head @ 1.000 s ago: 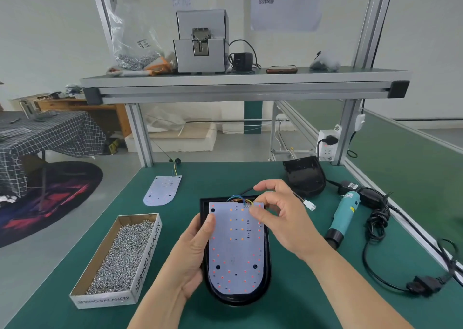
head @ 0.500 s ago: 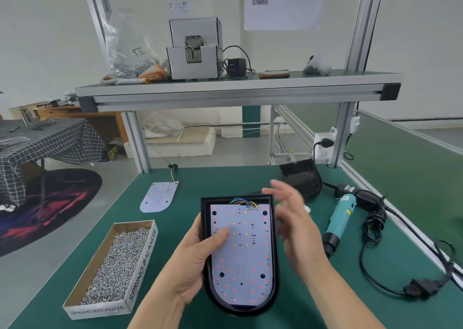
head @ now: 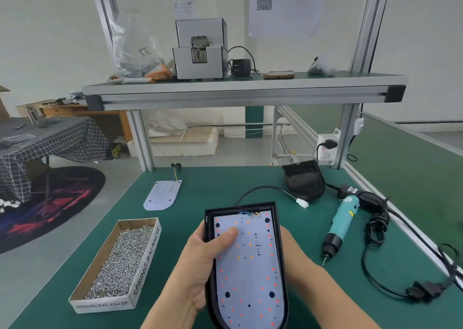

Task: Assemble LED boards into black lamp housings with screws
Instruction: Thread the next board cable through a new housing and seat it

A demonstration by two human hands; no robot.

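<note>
The black lamp housing [head: 278, 241] is lifted off the table between both hands, tilted up toward the camera, its rounded end nearest the person. The LED board [head: 248, 273] lies inside it, white face up with red and orange dots across it, and a small bundle of coloured wires [head: 249, 214] sits at its straight far edge.

The left hand [head: 205, 263] grips the housing's left side: the thumb [head: 226, 236] presses flat on the upper left part of the board and the fingers go round behind the rim. The right hand [head: 294, 256] lies against the housing's right side; its fingers are hidden behind the housing, so I cannot tell whether they curl round it.

Just left of the left hand stands an open cardboard box of screws [head: 117, 263]. Beyond that hand, further out on the green table [head: 213, 186], lies a spare LED board [head: 162, 194]. Right of the right hand lies a teal electric screwdriver [head: 340, 224], tip toward the person, with a black cable [head: 370, 268] looped beside it. Beyond the right hand, a white connector [head: 302, 203] ends a thin black lead, just beside a second black housing [head: 304, 181].
</note>
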